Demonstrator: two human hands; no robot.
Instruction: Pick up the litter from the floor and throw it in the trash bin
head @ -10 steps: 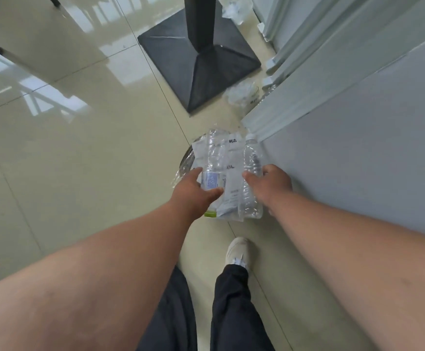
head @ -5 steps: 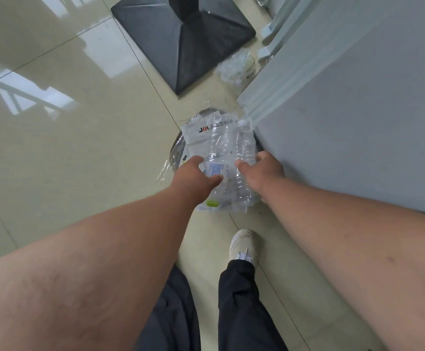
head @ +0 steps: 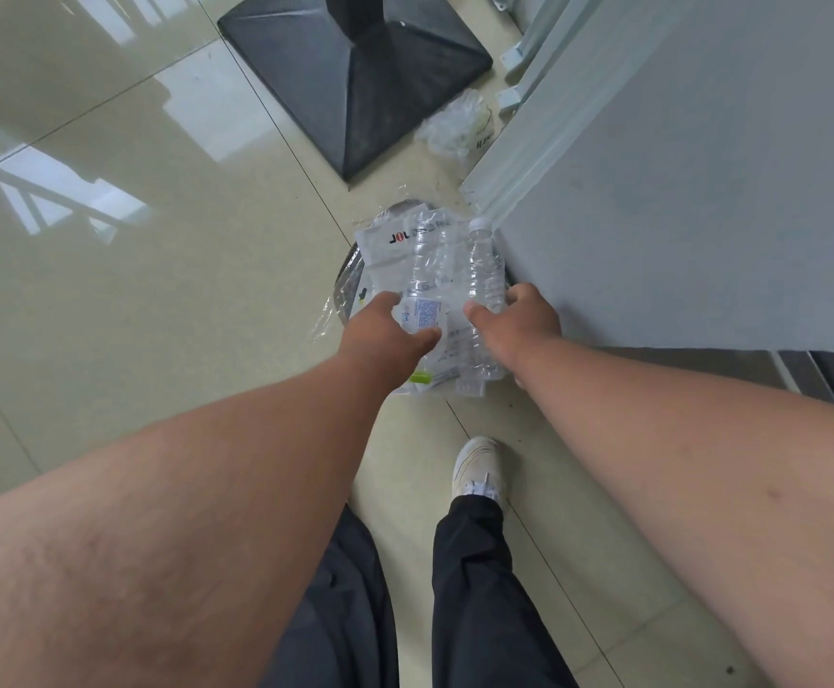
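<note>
My left hand [head: 387, 335] grips a crushed clear bottle with a printed label [head: 422, 300]. My right hand [head: 516, 322] grips an upright clear plastic bottle with a white cap [head: 484, 265]. Between and behind the two bottles I hold a white plastic wrapper with dark and red lettering [head: 390, 243]. This bundle hangs right over the trash bin [head: 350, 270], a dark round rim lined with a clear bag, mostly hidden under the litter. More crumpled clear plastic litter [head: 454, 124] lies on the floor farther off.
A grey cabinet or wall panel [head: 678, 191] stands close on the right, touching the bin's side. A black square stand base [head: 355, 72] sits on the glossy tiled floor ahead. My white shoe [head: 479, 466] and dark trousers are below.
The view has drawn closer to the bin and the stand base. Both hands keep the same grip on the bundle, which now sits slightly lower over the bin.
</note>
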